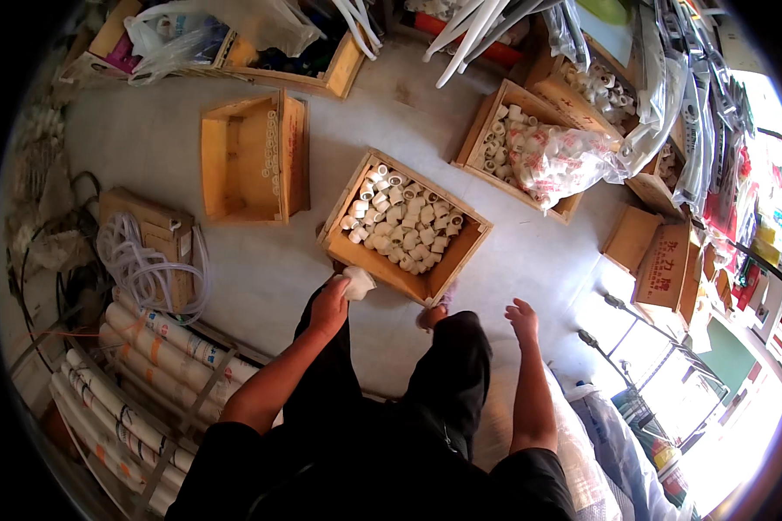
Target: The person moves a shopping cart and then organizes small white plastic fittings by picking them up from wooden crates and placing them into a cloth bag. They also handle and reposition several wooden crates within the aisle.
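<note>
My left hand [330,307] grips a crumpled whitish cloth [358,283] in front of my left knee. Just beyond it, a wooden box [345,249] sits on the floor at a slant. White plastic pipe fittings [401,225] fill much of this box, with bare wood showing along its near side. Out to the right, my right hand [522,319] hovers over the floor beside my right knee, holding nothing, its fingers apart. Both of my feet are mostly hidden by the box and my legs.
A wooden crate [234,169] lies left of the box. At right, another box [469,140] holds fittings and a printed plastic bag [554,159]. Clear hose [127,251] drapes over a carton [163,241] on the left. Wrapped pipes [169,352] lie below it; a wire rack [665,384] stands right.
</note>
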Motion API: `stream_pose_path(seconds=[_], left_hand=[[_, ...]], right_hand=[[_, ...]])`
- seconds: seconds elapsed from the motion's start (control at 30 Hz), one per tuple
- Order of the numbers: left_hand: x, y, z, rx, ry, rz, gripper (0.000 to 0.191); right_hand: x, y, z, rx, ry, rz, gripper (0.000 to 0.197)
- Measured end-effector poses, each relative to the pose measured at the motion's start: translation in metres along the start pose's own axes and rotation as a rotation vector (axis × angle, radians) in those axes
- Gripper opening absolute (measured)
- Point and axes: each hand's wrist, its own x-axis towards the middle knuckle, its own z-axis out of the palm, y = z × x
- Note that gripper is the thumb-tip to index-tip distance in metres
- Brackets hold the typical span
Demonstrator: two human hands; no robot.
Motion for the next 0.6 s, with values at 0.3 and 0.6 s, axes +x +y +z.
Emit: stream_pose_path(seconds=[0.3,0.6], left_hand=[[0.190,0.092,0.018,0.004,0.018,0.156,0.017],[0.327,0.121,0.177,0.329,-0.309,-0.280,0.044]], right_hand=[[0.184,0.098,-0.084,-0.265,0.322,-0.073,0.037],[0.367,0.028,-0.160,-0.384,0.236,-0.038,0.038]])
